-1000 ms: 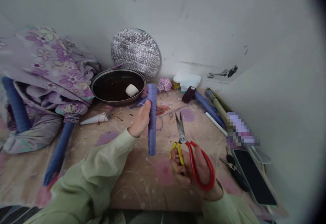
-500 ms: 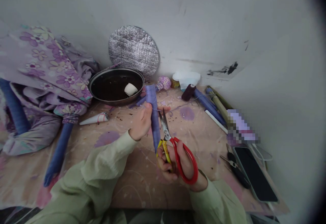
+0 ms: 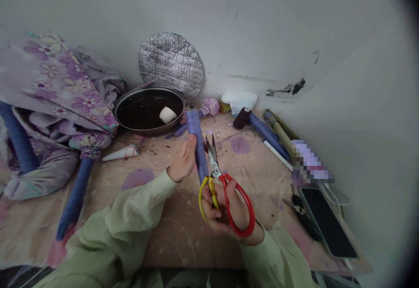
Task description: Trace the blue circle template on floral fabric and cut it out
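Observation:
In my left hand [image 3: 183, 159] is a purple-wrapped tube [image 3: 195, 124], held tilted over the table, with thread wound around its upper part. My right hand [image 3: 229, 207] grips scissors [image 3: 214, 161] with one red and one yellow handle. Their blades are a little apart and point away from me, just right of the tube. A thin thread runs from near the tube toward a dark spool of thread [image 3: 242, 118]. The fingers of my left hand behind the tube are mostly hidden.
A dark pan [image 3: 144, 109] holding a white object [image 3: 168, 115] stands behind my left hand, before a silvery round disc [image 3: 172, 63]. Flowered cloth [image 3: 62, 78] is piled at left near a white cone [image 3: 121, 152]. Purple tubes [image 3: 268, 133] and a phone [image 3: 327, 222] lie at right.
The scissor blades have opened slightly wider, and the yellow handle has swung a little left. My left fingers have drawn in behind the tube.

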A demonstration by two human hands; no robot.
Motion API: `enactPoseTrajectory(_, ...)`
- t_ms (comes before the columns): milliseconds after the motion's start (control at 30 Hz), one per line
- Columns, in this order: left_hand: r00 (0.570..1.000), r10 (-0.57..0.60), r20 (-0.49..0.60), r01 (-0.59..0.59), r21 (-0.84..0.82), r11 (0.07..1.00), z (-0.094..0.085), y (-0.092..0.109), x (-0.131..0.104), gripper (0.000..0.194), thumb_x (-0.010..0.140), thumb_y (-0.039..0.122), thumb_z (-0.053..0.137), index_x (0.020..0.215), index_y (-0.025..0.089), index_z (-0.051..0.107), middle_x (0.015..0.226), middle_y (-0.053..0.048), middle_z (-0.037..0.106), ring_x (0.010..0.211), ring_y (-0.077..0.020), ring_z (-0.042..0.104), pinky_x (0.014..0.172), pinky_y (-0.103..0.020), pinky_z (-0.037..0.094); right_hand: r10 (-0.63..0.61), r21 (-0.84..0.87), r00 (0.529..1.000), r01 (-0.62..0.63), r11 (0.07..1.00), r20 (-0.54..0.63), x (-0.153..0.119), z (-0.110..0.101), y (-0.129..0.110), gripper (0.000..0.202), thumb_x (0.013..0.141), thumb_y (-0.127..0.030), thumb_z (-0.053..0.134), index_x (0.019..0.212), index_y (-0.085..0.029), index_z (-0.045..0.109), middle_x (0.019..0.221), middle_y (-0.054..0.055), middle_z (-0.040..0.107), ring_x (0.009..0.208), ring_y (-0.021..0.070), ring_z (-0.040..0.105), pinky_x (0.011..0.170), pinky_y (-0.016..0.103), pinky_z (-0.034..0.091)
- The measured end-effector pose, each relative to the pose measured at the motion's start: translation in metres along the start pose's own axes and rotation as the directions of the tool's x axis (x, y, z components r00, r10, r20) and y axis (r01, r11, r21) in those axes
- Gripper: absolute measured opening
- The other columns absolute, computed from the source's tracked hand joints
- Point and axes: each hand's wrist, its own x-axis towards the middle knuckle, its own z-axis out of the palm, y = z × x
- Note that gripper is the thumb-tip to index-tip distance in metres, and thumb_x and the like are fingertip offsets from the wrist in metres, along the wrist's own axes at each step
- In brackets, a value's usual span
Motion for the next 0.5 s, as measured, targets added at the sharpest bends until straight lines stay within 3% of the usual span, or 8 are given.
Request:
enactPoseTrajectory(100,0.994,0.105,-0.015,-0.104,0.056,0.993,0.0019,-0.0007,-0.0009,0.057,0.079,0.066,0.026,0.079,0.018,0.058,0.060,-0.002,0.056,0.047,-0.0107,0.047,0.042,-0.022,0.037,0.002,0.014,1.000,-0.002,1.000,0.020,-0.0001,0.0009,0.0011,0.064,0.060,-0.082,0.035,0.071,-0.019,0.040,0.042,-0.010,0.036,0.023,0.0012,0.023,0.023,0.012,0.017)
enactPoseTrajectory(367,0.990,0.136,0.029,-0.137,0.025,0.990,0.0082,0.0002,-0.0056,0.061,0.078,0.068,0.024,0.067,0.018,0.057,0.052,-0.001,0.053,0.040,-0.0096,0.043,0.038,-0.022,0.034,-0.047,0.200,0.973,0.001,0.980,0.226,0.0006,0.0025,0.0024,0.067,0.067,-0.080,0.018,0.076,-0.018,0.043,0.039,-0.005,0.046,0.021,0.0081,0.040,0.020,0.014,0.025)
enactPoseTrajectory(500,0.989,0.142,0.030,-0.143,0.010,0.990,0.0085,-0.0049,-0.0057,0.059,0.079,0.066,0.026,0.064,0.017,0.054,0.049,0.000,0.049,0.039,-0.0086,0.043,0.037,-0.021,0.035,-0.055,0.267,0.968,-0.012,0.963,0.243,-0.0004,0.0013,0.0024,0.070,0.069,-0.078,0.010,0.075,-0.017,0.045,0.039,-0.004,0.047,0.022,0.0078,0.042,0.020,0.013,0.025)
